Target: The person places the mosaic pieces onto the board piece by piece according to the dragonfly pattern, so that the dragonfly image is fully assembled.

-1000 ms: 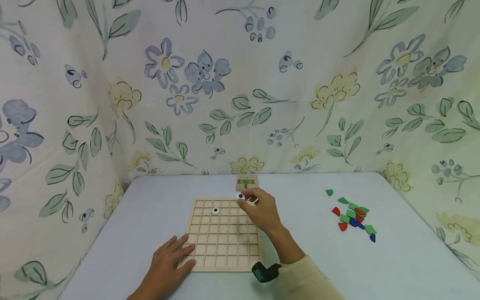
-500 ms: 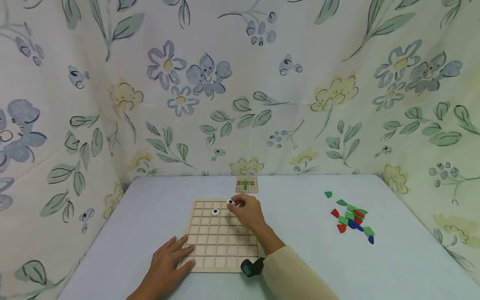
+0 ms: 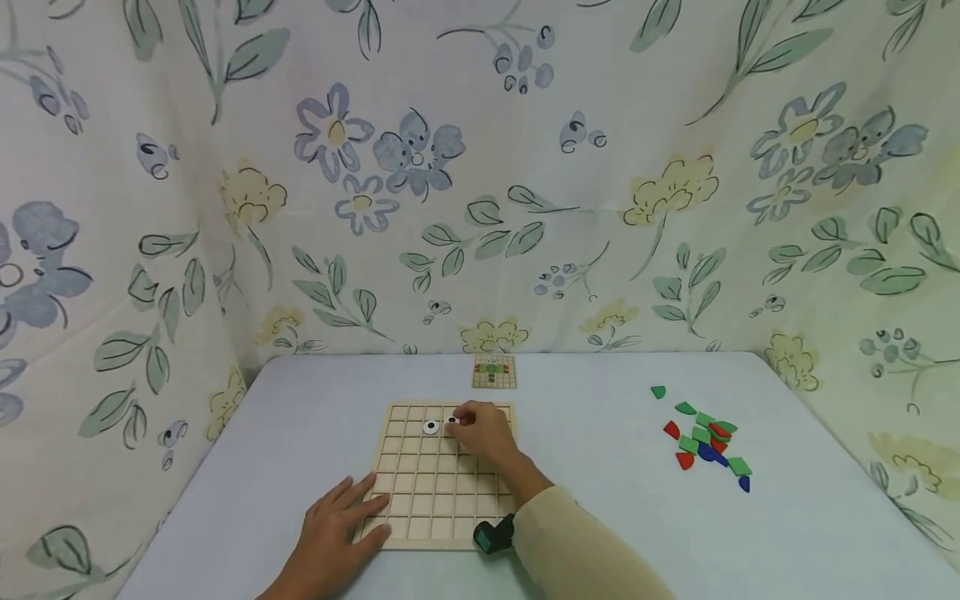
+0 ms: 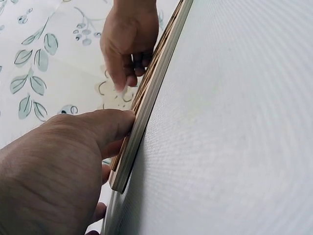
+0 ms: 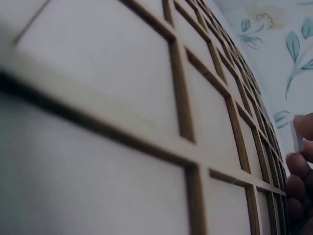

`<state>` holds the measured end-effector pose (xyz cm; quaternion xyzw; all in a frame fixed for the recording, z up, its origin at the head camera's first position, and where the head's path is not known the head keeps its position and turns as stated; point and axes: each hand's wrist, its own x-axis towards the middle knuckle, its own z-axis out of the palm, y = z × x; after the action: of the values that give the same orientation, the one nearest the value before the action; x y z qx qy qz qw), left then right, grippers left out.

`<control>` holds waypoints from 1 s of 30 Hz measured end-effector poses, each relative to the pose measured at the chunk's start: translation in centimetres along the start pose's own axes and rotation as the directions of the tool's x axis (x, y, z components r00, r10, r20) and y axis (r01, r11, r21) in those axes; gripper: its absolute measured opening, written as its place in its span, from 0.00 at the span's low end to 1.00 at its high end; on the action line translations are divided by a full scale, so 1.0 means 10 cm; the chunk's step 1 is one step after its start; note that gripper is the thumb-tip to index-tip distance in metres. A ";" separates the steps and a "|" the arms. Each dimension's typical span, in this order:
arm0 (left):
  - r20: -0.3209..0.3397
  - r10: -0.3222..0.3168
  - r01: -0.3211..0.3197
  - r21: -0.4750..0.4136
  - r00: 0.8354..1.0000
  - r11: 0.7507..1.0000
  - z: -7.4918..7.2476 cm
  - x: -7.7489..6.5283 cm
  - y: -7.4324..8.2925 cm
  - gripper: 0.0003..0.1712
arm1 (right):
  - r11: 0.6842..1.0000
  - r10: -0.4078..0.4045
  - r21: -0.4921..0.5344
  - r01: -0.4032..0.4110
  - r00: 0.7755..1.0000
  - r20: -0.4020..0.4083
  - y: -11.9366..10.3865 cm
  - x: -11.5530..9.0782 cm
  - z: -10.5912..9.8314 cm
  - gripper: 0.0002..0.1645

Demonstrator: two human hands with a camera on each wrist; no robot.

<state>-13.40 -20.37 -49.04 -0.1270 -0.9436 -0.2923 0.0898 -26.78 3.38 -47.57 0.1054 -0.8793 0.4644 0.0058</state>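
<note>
Your right hand (image 3: pixel 483 429) pinches 1 small round white disc with a black centre (image 3: pixel 452 421), thumb and fingers together on it, at the far part of the square pale wooden grid board (image 3: pixel 445 482), just right of 1 matching white disc (image 3: pixel 431 427). Your left hand (image 3: pixel 337 525) touches the board's left edge, fingers spread apart. Flat red, green and blue pieces (image 3: pixel 701 435) lie well to the right.

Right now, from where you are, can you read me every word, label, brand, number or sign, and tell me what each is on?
None can be read.
Small card: a coloured picture; any lettering would be too small to read.
Black wrist device: too small to read any marking.
Wooden grid board, coloured pieces: no readable text.
White disc on the board: just a black dot.
</note>
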 end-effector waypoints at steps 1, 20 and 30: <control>-0.003 0.002 -0.002 0.001 1.000 1.000 0.00 0.00 0.00 0.23 | 1.000 0.004 -0.016 -0.004 1.000 0.004 -0.01 0.00 0.01 0.09; -0.013 0.009 -0.009 0.002 1.000 1.000 0.00 0.00 0.02 0.22 | 0.974 -0.063 -0.219 0.060 0.998 -0.004 -0.01 0.03 0.09 0.11; -0.015 0.010 -0.009 0.001 1.000 1.000 0.00 0.00 0.01 0.22 | 0.986 -0.082 -0.140 0.087 0.996 0.038 0.02 0.00 0.02 0.16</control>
<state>-13.35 -20.26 -48.99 -0.1292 -0.9425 -0.2922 0.0983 -26.83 3.28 -47.84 0.1494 -0.9047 0.3985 0.0188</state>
